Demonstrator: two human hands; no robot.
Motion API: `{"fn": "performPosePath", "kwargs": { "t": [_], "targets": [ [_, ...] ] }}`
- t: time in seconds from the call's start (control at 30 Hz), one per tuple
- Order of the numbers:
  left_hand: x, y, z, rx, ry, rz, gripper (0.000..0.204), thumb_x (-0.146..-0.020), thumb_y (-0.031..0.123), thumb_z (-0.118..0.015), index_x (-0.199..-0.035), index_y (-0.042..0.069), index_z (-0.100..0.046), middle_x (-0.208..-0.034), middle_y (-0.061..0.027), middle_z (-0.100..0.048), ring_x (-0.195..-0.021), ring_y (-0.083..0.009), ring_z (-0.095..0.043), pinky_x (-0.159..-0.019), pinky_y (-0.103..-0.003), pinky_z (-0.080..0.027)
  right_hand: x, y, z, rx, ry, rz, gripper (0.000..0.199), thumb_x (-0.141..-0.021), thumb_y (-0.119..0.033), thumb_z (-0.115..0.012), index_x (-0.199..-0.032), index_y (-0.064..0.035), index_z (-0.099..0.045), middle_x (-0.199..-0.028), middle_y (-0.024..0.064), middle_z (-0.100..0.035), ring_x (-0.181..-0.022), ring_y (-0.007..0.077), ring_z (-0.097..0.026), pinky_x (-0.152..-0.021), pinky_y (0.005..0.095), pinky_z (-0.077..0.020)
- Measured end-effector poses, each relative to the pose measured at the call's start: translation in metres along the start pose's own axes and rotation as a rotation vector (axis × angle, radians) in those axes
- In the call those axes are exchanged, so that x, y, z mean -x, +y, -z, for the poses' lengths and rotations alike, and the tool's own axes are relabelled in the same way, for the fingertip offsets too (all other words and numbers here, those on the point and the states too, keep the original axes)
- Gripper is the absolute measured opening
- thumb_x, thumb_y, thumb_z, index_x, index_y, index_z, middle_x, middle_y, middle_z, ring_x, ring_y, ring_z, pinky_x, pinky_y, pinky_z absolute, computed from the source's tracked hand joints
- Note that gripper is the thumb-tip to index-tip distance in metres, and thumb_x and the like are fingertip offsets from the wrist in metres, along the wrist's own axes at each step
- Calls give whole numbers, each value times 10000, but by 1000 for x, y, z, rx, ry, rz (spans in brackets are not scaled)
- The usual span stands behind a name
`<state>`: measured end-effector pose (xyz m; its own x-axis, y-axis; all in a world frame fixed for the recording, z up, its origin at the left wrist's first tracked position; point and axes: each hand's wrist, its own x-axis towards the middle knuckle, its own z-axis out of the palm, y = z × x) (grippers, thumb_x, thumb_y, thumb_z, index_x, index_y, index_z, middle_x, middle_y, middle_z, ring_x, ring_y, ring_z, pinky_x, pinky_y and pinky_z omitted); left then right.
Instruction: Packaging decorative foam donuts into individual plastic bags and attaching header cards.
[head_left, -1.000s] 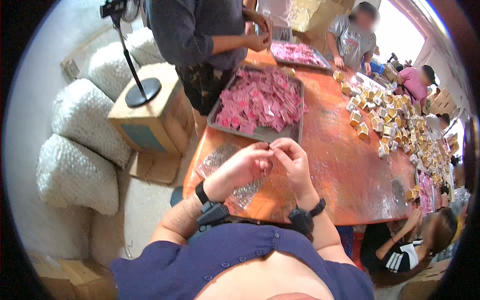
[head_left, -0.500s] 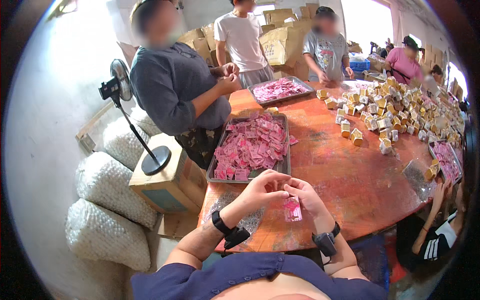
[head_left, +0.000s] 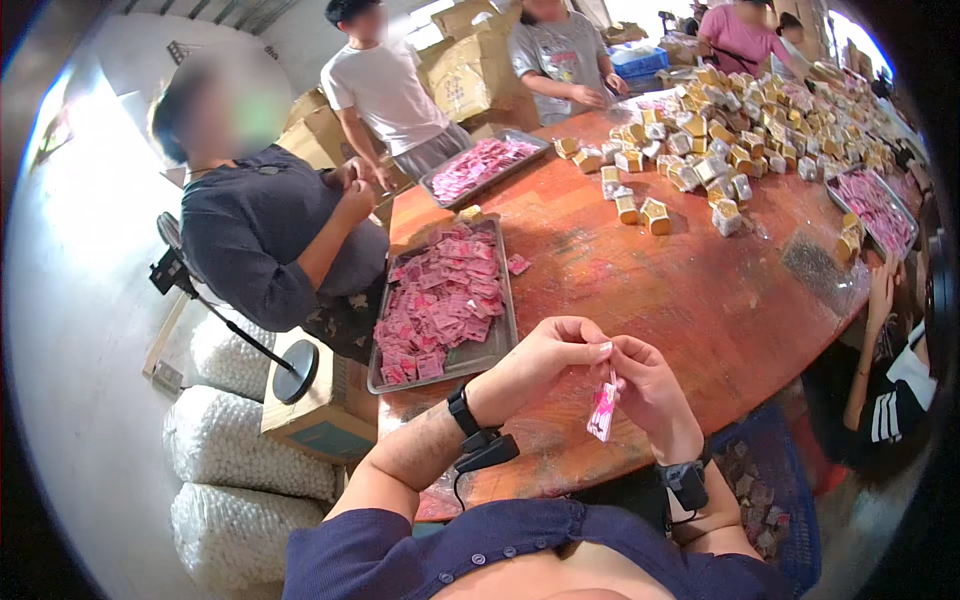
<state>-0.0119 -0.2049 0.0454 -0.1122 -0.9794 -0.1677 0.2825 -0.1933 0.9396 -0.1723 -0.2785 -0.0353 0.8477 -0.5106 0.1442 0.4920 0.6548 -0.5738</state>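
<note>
A small flat pink card [head_left: 603, 412] with printed marks hangs below my fingertips, over the near part of the table. The right hand [head_left: 652, 388] pinches it near its upper end. Thumb and forefinger of my left hand [head_left: 560, 358] are pressed together right beside the right fingertips; what they grip, if anything, is too small to make out. Left of my hands lies a grey metal tray [head_left: 508, 330], heaped with similar pink pieces [head_left: 445, 290].
The wooden table [head_left: 600, 260] bears a second tray [head_left: 487, 163] of pink pieces, a heap of gold-and-white house-shaped pieces [head_left: 720, 140] and a third tray [head_left: 875, 208] at right. A co-worker [head_left: 265, 235] stands at left by a fan [head_left: 215, 315] and white sacks [head_left: 240, 440].
The view has swung round and tilted. The pink card has turned from nearly face-on to more edge-on, and my fingertips have come together above it.
</note>
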Motion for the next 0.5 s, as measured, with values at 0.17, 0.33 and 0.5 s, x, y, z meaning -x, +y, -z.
{"fn": "performPosePath", "kwargs": {
  "t": [0.17,0.33,0.5],
  "targets": [
    [-33,-2,-1,-107,-131,37,97,-890,105,-666,-840,28,-632,-800,-47,-662,-757,-122,-625,-734,-263,-482,17,-18,10,-12,68,43,134,-937,-100,-610,-1024,-2,-634,-834,75,-667,-679,86,-617,-602,266,-574],
    [-75,4,1,-338,-345,-60,64,-828,49,-720,-792,35,-670,-834,-1,-585,-803,-106,-583,-709,-245,-437,17,-36,30,58,85,75,118,-917,-65,-628,-1003,16,-636,-808,85,-660,-665,104,-625,-583,291,-578],
    [-135,17,11,-651,-527,-274,67,-850,84,-714,-889,36,-688,-899,0,-609,-890,-84,-551,-766,-243,-436,2,-53,59,224,248,207,86,-907,-62,-637,-955,9,-641,-773,48,-645,-618,93,-598,-573,274,-555]
  ]
}}
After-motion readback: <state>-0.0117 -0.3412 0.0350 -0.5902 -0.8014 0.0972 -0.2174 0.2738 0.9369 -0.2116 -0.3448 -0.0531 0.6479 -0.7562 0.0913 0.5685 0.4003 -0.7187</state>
